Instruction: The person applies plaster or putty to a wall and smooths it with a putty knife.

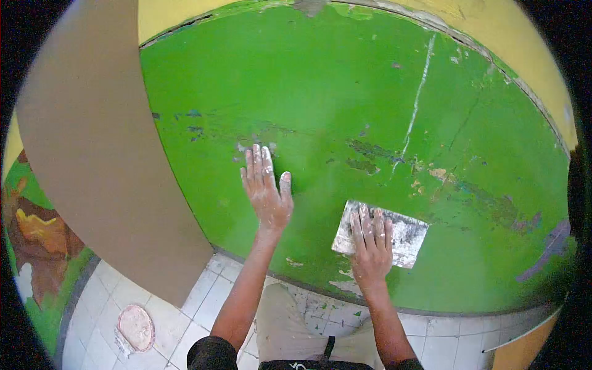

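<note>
My left hand lies against the green wall with its fingers stretched out and the thumb apart. It holds nothing, and its fingertips are white with dust. Lower and to the right, my right hand presses a sheet of sandpaper flat on the wall. The sheet is roughly rectangular, tilted, and dark grey under white dust. Its fingers lie along the sheet's face, and the thumb is hidden. Scraped, flaking patches and a thin white crack line mark the paint above the sheet.
A brown panel stands at the left, beside a painted mural. On the white tiled floor sits a round dish with pale residue. Paint flakes litter the wall's foot. An orange-brown board is at lower right.
</note>
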Motion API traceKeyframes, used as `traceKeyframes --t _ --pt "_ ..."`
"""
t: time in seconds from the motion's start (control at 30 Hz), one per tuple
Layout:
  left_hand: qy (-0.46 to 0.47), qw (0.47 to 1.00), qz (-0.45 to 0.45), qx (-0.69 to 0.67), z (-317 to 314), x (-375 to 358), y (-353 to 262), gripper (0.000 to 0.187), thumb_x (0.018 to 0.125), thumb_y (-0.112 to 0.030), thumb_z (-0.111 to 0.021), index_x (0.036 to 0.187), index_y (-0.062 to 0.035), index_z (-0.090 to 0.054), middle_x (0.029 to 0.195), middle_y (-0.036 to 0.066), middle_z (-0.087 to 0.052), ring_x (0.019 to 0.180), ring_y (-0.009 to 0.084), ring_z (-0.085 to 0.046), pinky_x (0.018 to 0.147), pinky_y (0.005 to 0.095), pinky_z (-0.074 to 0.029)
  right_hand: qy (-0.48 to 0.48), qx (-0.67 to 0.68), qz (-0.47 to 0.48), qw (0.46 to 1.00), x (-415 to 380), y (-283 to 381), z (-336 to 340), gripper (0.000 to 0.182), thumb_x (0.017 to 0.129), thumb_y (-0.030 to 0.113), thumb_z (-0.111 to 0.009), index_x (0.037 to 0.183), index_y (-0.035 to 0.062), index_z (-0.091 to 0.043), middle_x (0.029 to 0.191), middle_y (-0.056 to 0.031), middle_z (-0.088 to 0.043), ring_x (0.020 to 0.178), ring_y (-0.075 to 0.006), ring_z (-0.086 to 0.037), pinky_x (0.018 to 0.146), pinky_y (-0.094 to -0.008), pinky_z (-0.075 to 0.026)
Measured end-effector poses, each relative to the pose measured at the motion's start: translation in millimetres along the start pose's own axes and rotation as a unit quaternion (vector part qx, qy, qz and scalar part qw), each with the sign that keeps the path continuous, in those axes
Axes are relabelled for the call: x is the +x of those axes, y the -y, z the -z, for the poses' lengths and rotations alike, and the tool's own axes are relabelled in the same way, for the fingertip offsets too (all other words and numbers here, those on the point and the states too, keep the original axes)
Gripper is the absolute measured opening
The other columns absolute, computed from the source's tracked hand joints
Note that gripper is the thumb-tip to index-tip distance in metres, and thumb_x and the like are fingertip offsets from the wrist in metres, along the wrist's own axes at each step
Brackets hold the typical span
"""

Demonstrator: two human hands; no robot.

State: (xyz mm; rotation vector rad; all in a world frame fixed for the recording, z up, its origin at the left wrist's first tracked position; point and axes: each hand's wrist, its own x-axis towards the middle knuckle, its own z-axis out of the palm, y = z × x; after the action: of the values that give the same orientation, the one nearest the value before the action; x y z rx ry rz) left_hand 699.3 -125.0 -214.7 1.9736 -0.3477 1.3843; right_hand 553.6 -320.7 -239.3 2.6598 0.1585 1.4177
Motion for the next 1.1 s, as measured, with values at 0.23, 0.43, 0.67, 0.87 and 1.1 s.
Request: traceKeyframes --t 0.23,0.43,0.67,0.87,1.1 --pt "-0.017 1.0 -0.005 0.012 -1 -1 -8 0.063 0.099 -0.025 -0.053 0.153 -0.0007 -0.032 0.16 0.018 -0.029 0.149 0.0365 -0.024 0.12 0.053 -0.017 -0.174 -0.09 -0.018 0.981 159 -36 81 0.063 0.076 -0.003 -0.058 0.137 0.0113 -0.059 0.145 -0.0129 -0.053 0.142 -0.0335 -0.04 0.12 -0.0482 -0.027" --pt "-0.07 0.995 0.007 -0.064 -14 5 -33 0.068 0.097 -0.037 -0.055 0.153 -0.0045 -0.034 0.16 0.015 -0.03 0.15 0.0367 -0.021 0.12 0.0582 -0.011 -0.051 -0.068 -0.039 0.996 -10 -55 23 0.062 0.076 -0.003 -0.059 0.137 0.0088 -0.059 0.146 -0.0099 -0.053 0.144 -0.0332 -0.038 0.12 -0.0507 -0.025" --pt "-0.04 0.992 -0.109 -0.039 -27 45 -109 0.071 0.094 -0.051 -0.056 0.154 -0.0174 -0.037 0.163 0.012 -0.026 0.152 0.0368 -0.017 0.116 0.067 0.004 -0.14 -0.061 -0.072 0.986 95 -82 112 0.07 0.066 -0.009 -0.06 0.133 0.0088 -0.062 0.138 -0.0137 -0.059 0.144 -0.0316 -0.039 0.118 -0.0487 -0.029" --pt "-0.06 0.991 -0.112 0.04 -43 49 -116 0.074 0.097 -0.062 -0.04 0.158 -0.0234 -0.026 0.166 0.008 -0.015 0.153 0.0342 -0.011 0.117 0.0656 0.009 -0.076 -0.012 -0.097 0.992 -12 -107 74 0.072 0.063 -0.011 -0.059 0.132 0.0112 -0.063 0.141 -0.0125 -0.058 0.143 -0.0324 -0.04 0.119 -0.0478 -0.029" --pt "-0.1 0.985 -0.136 0.036 -44 51 -120 0.071 0.1 -0.055 -0.039 0.157 -0.0141 -0.029 0.165 0.011 -0.02 0.153 0.0343 -0.014 0.117 0.0627 0.004 -0.216 -0.143 -0.095 0.961 100 -191 185 0.062 0.059 -0.007 -0.057 0.119 0.0046 -0.068 0.114 -0.0183 -0.068 0.109 -0.0352 -0.063 0.095 -0.0424 -0.048"
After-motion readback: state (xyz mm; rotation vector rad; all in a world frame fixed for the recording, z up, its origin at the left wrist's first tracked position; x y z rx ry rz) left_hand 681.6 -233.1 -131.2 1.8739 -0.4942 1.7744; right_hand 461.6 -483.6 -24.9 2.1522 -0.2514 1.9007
